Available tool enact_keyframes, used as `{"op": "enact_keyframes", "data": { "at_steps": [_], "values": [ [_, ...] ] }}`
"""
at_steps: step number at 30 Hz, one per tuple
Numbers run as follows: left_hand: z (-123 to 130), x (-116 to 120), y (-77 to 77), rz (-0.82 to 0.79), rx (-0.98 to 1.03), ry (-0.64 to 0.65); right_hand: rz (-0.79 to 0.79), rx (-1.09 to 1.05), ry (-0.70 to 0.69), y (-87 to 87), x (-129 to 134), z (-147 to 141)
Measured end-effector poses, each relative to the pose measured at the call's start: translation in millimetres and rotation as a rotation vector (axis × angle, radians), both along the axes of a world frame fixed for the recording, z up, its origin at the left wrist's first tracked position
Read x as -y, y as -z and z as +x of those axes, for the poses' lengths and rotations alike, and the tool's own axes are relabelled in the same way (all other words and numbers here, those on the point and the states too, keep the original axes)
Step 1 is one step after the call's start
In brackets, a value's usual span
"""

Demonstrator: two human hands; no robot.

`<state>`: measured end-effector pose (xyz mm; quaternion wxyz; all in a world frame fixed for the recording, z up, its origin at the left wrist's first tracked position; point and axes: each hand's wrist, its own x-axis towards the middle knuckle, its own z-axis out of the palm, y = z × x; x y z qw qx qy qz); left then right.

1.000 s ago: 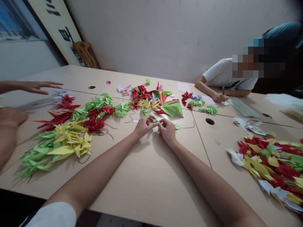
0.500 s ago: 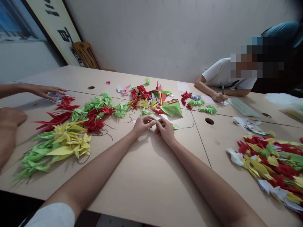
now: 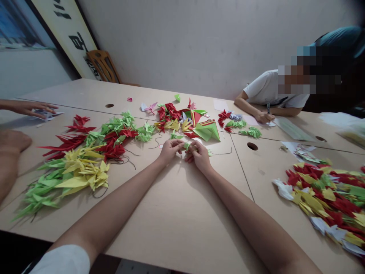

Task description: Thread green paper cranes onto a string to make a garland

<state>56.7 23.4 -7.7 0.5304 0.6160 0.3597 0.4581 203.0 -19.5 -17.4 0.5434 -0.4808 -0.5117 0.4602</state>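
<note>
Two-handed pinch, left hand [image 3: 171, 151] and right hand [image 3: 200, 153] on green paper [image 3: 186, 146], open tabletop [image 3: 173, 213] toward near edge [image 3: 142, 261].

Pale table [image 3: 182, 217] — bright folded papers [image 3: 114, 149]

Looked like an office or meeting room, used for crafts. Long pale table [image 3: 182, 209] had round cable holes [image 3: 252, 146]; plain wall [image 3: 199, 49] stood at 12 o'clock, framed calligraphy [image 3: 67, 28] and wooden chair [image 3: 97, 57] around 10–11. Co-worker [image 3: 288, 99] sat writing around 1–2. Paper figures [image 3: 82, 167] covered parts of the tabletop.
</note>
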Motion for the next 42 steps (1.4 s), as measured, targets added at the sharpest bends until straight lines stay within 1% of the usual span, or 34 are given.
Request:
{"op": "enact_keyframes", "data": {
  "at_steps": [2, 6, 7, 9, 13, 18, 25, 28, 31, 36, 39, 42],
  "values": [
    [1, 3, -0.3, 0.054, -0.064, -0.022, 0.007, 0.01, -0.009, 0.4, 0, -1],
    [1, 9, -3.3, 0.262, -0.286, -0.077, 0.038, 0.063, -0.009, 1.4, 2, -2],
    [0, 10, -4.3, 0.29, -0.325, -0.068, 0.051, 0.077, -0.007, 1.3, 3, -2],
    [-1, 10, -5.8, 0.283, -0.35, -0.019, 0.078, 0.107, -0.018, 0.4, 4, -2],
    [-2, 8, -7.0, 0.225, -0.269, 0.065, 0.081, 0.124, -0.077, -3.8, 5, -1],
    [-1, 7, -5.7, 0.223, -0.209, 0.057, 0.046, 0.095, -0.13, -6.0, 4, -1],
    [0, 6, -2.5, 0.202, -0.187, 0.086, 0.044, 0.089, -0.099, -2.5, 3, -1],
    [1, 10, -5.7, 0.167, -0.132, 0.074, 0.026, 0.081, -0.098, -3.9, 3, -1],
    [4, 14, -8.0, 0.088, -0.05, 0.057, 0.019, 0.059, -0.091, -6.4, 3, -3],
    [10, 16, -4.1, -0.012, 0.087, 0.003, -0.001, -0.011, -0.07, -8.6, 5, -7],
    [12, 17, -1.7, -0.027, 0.125, -0.03, -0.011, -0.045, -0.066, -7.9, 5, -8],
    [12, 17, -0.6, -0.034, 0.144, -0.034, -0.013, -0.054, -0.062, -7.2, 5, -8]
  ]
}}
